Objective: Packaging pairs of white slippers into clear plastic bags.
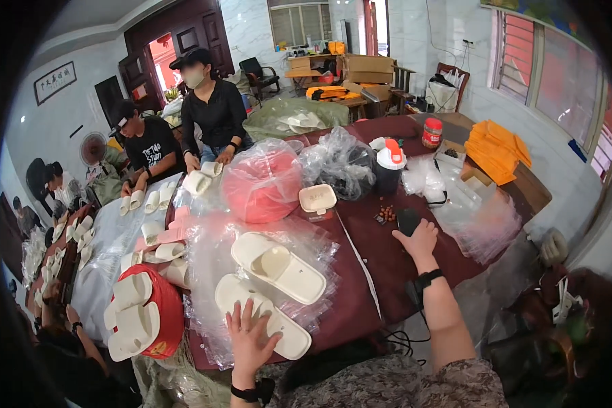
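My left hand [250, 333] rests with fingers spread on the strap of a cream slide slipper [289, 336]. A second cream slipper [285, 272] lies just beyond it, touching or nearly touching. Both are on a stack of clear plastic bags [204, 272] spread over the dark red table. Farther right, my right hand [418, 239] has its thumb and fingers around the near end of a flat dark object [408, 221] that looks like a phone. Part of that object is hidden by the fingers.
Left of me, more cream slippers [132, 313] sit on a red bag [163, 299]. A pink bundle [262, 180], a lidded food box [317, 198], a dark cup [388, 173] and a red-lidded jar [432, 132] stand beyond. Co-workers handle slippers at the left.
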Demonstrator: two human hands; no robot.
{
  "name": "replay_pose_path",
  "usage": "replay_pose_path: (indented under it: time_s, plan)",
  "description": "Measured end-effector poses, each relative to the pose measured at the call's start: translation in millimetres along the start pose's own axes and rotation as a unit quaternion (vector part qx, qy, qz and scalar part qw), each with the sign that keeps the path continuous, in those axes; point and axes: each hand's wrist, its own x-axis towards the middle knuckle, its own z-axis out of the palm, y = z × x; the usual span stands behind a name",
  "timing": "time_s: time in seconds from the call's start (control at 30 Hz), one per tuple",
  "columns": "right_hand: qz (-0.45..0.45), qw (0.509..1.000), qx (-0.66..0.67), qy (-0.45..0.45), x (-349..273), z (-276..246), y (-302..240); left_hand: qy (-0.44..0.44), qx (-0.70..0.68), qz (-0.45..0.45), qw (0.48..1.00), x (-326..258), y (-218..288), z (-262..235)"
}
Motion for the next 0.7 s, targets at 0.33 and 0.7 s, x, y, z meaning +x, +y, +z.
replay_pose_path:
  time_s: [0.33,0.7]
  plan:
    - [0.077,0.993,-0.02,-0.082,19,18,-5,-0.004,-0.011,-0.014,1.0,-4,-5,1]
    - [0.067,0.996,-0.012,-0.052,19,20,-8,-0.005,-0.012,-0.014,1.0,-4,-5,1]
